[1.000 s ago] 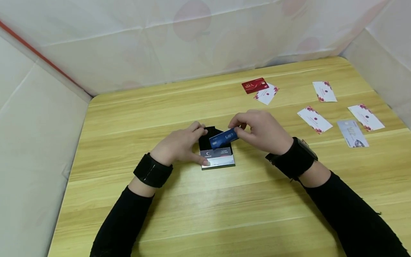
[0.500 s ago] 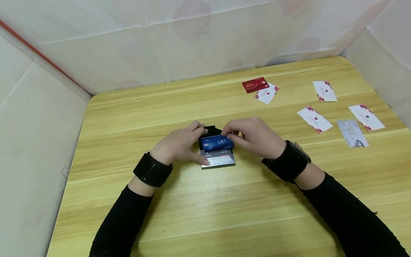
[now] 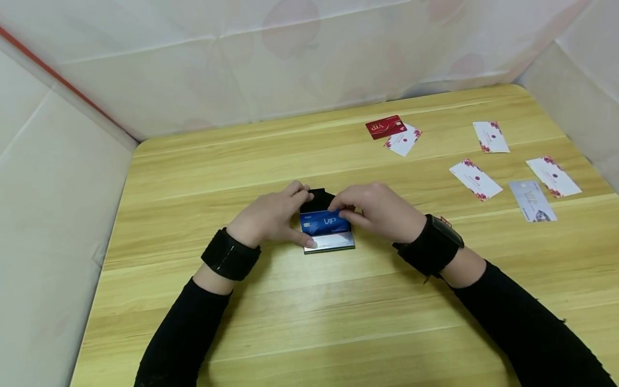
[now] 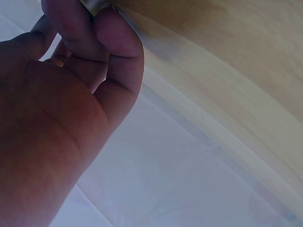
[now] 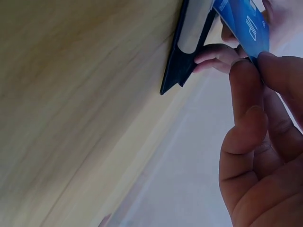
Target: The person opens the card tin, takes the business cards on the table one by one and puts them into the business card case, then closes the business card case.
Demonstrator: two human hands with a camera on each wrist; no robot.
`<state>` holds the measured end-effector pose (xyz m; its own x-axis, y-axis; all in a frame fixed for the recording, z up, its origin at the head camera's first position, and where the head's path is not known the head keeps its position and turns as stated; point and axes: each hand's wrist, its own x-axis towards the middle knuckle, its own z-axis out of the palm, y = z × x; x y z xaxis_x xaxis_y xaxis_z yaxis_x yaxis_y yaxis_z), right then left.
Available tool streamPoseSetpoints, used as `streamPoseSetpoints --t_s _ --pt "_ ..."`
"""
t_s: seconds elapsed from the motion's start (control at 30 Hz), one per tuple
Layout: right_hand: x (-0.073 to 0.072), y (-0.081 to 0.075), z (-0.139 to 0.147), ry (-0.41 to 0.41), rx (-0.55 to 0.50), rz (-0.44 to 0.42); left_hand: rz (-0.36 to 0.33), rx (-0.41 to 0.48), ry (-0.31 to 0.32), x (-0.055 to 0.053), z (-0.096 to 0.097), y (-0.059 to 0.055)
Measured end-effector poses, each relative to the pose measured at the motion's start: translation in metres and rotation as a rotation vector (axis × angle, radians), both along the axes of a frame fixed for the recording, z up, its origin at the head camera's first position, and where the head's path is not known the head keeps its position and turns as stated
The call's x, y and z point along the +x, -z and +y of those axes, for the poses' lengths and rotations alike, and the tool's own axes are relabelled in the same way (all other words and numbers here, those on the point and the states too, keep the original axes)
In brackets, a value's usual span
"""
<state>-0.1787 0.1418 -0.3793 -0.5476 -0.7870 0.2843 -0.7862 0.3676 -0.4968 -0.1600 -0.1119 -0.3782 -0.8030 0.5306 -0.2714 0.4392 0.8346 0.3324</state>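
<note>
Holder (image 3: 333, 243) on table (image 3: 271, 328), card (image 3: 321, 223) over it, loose cards (image 3: 476, 180) behind, rightward

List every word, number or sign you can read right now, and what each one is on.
"VIP": on the blue card.
"VIP": on the red card.
"VIP": on the silver card, somewhat blurred.
Small print on those three: too small to read.
White flowered cards: print too small to read.
No number can be read.

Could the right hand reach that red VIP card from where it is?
Probably yes, once the right hand frees its grip from the blue VIP card: the red VIP card lies uncovered, partly atop a white floral card, farther across the table.
</note>
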Motion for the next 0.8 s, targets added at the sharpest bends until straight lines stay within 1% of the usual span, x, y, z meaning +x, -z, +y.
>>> streamPoseSetpoints --t_s 0.17,0.47,0.6,0.8 --pt "0.001 0.001 -0.002 -0.001 0.028 0.029 0.0 0.001 -0.001 0.0 0.0 0.0" --pt "0.007 0.003 -0.003 0.058 0.142 0.074 -0.006 -0.001 0.0 0.0 0.0 0.0" --pt "0.01 0.004 -0.005 0.082 0.186 0.086 -0.003 -0.004 0.001 0.0 0.0 0.0" --pt "0.012 0.005 -0.007 0.091 0.222 0.082 -0.001 -0.002 0.002 0.0 0.0 0.0"
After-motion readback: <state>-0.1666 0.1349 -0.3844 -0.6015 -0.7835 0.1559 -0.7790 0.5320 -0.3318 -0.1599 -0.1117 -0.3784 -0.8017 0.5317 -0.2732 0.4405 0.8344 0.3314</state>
